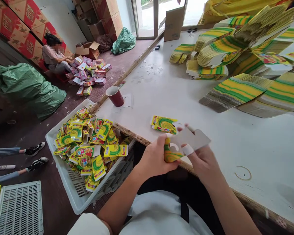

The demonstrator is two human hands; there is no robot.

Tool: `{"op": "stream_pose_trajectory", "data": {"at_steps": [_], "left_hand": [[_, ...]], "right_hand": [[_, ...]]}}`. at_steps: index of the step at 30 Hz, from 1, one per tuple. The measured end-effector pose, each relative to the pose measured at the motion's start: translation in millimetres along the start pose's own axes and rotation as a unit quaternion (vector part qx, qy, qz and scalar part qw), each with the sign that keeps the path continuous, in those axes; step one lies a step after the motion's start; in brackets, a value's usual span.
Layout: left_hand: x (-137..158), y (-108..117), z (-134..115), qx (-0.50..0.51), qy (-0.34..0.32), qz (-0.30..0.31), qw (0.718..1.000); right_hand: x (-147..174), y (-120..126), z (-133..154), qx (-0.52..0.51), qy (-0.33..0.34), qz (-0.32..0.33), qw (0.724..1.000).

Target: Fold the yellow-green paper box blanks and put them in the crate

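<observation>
Over the table's near edge, a small yellow-green carton [171, 152] is gripped by my left hand [153, 158], its printed side facing down-left. My right hand [203, 161] grips the carton's plain grey-white side [197, 140], with thumb and fingers on either face. A white wrap covers one of the right fingertips. Just beyond my hands, another yellow-green carton [164, 124] lies flat on the white table [147, 85]. To the left, a white plastic crate [72, 199] holds many small yellow cartons [98, 166], several with flaps standing open.
A maroon mug [115, 96] stands near the table's left edge. Stacks of flat yellow-green cartons [240, 89] cover the far right. A rubber band [243, 173] lies at right. On the floor are green sacks [26, 88], pink boxes [85, 73] and a seated person [55, 55].
</observation>
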State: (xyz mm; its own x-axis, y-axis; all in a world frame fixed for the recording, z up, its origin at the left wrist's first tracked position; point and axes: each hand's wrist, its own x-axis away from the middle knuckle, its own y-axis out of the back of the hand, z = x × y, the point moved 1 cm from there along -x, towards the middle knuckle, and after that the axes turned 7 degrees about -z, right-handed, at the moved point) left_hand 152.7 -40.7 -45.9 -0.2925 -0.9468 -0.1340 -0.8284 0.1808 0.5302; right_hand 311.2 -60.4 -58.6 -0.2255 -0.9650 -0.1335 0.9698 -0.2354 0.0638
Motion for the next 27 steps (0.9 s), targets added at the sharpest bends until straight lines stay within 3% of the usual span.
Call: {"op": "stream_pose_trajectory", "data": {"at_steps": [4, 7, 10, 15, 20, 24, 27], "left_hand": [[5, -9, 2, -0.009, -0.070, 0.012, 0.997], [4, -10, 6, -0.025, -0.077, -0.011, 0.997], [2, -9, 8, -0.011, -0.082, -0.012, 0.996], [0, -8, 7, -0.022, -0.086, 0.005, 0.996], [-4, -6, 4, 0.009, -0.032, 0.041, 0.999], [-5, -10, 6, 0.021, -0.049, 0.002, 0.999], [-4, -9, 6, -0.035, -0.046, -0.035, 0.998]], "right_hand": [[1, -11, -6, -0.099, -0.149, 0.100, 0.979], [1, -12, -10, -0.128, -0.174, 0.086, 0.973], [-1, -11, -14, -0.123, -0.157, 0.050, 0.979], [-1, -11, -11, -0.087, -0.118, 0.071, 0.987], [8, -14, 2, 0.008, -0.011, 0.085, 0.996], [11, -15, 0, 0.049, 0.088, 0.072, 0.992], [6, -9, -8, 0.045, 0.079, 0.016, 0.996]]}}
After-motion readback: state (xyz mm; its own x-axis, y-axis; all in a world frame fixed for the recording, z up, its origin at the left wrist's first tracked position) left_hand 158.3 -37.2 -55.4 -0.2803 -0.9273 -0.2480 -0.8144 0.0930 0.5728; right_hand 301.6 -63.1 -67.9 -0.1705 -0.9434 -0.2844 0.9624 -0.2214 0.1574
